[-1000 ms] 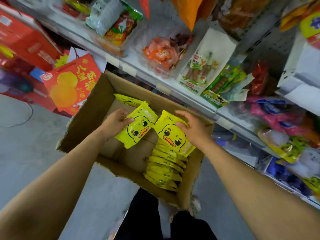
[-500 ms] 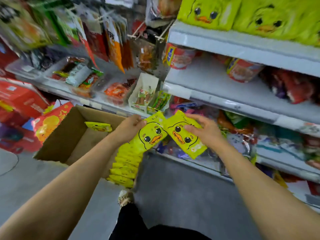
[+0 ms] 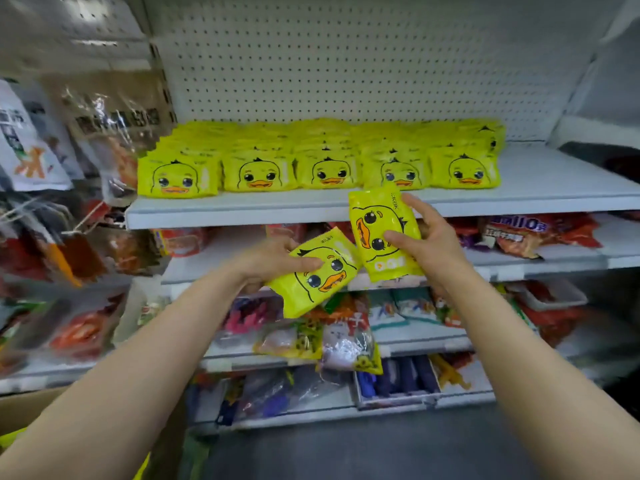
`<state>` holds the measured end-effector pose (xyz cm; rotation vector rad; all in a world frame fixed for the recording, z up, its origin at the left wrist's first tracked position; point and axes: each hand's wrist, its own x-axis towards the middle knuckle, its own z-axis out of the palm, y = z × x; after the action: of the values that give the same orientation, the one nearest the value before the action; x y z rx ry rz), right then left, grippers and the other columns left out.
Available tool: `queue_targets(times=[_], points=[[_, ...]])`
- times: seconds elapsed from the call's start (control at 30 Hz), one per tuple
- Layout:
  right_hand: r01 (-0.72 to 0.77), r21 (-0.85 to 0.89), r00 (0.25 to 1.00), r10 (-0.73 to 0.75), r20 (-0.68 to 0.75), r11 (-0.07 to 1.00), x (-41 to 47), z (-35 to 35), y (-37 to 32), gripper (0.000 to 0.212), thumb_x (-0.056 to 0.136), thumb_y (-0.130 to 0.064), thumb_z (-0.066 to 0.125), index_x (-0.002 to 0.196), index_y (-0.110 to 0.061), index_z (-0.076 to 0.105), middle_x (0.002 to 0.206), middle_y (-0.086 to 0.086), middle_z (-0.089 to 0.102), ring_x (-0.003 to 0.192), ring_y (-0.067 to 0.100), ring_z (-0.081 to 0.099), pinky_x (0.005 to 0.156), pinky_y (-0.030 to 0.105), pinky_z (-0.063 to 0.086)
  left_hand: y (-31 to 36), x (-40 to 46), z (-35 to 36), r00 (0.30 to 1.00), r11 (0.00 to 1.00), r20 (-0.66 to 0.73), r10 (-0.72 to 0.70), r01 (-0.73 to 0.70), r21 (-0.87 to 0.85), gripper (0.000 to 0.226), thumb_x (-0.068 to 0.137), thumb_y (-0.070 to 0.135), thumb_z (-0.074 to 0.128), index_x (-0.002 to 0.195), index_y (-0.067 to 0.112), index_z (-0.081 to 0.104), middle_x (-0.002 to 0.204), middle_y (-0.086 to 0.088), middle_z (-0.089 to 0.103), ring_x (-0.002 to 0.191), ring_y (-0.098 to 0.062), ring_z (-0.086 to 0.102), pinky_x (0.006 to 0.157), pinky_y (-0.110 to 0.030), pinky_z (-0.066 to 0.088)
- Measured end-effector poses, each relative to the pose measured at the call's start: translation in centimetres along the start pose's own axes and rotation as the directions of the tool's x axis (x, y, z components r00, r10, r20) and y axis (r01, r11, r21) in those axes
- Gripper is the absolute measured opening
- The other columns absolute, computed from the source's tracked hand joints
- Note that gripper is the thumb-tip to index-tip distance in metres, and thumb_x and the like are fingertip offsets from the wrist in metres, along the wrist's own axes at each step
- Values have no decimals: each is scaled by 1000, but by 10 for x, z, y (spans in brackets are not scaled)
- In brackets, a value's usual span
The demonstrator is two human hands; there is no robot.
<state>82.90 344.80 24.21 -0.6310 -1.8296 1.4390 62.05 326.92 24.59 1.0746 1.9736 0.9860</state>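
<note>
At lower left a corner of a box [image 3: 20, 407] shows, its contents hidden; a tray [image 3: 393, 404] at lower centre holds what may be blue packets; the white shelf [image 3: 225, 213] mid-frame carries rows of duck packs [image 3: 259, 174] before pegboard [image 3: 346, 64]; the left hand [image 3: 273, 261] clamps a tilted pack [image 3: 311, 289] at centre; the right hand [image 3: 429, 244] grips an upright pack [image 3: 374, 230] just beside it; their print is unreadable.
</note>
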Motion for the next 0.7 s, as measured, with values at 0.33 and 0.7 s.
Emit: queue_targets(times=[0.33,0.7], points=[[24,-59,985,-34,-170,998,90,-165,-21,37,75,-12,82,107,-23,69,100,1,76,92,22,73,86,51,57,149,129,65,968,989,214,128,-141,44,71,53,44,92,106,17,54,105,8,62,84,-19,67,82,-40,58],[72,-188,965,-116,-234,980,231,-330,-25,38,73,-12,84,108,-18,69,98,7,76,90,29,73,81,52,59,277,317,137,929,945,250,274,-308,107,58,49,46,89,95,17,68,101,1,74,106,-17,65,106,-40,43]])
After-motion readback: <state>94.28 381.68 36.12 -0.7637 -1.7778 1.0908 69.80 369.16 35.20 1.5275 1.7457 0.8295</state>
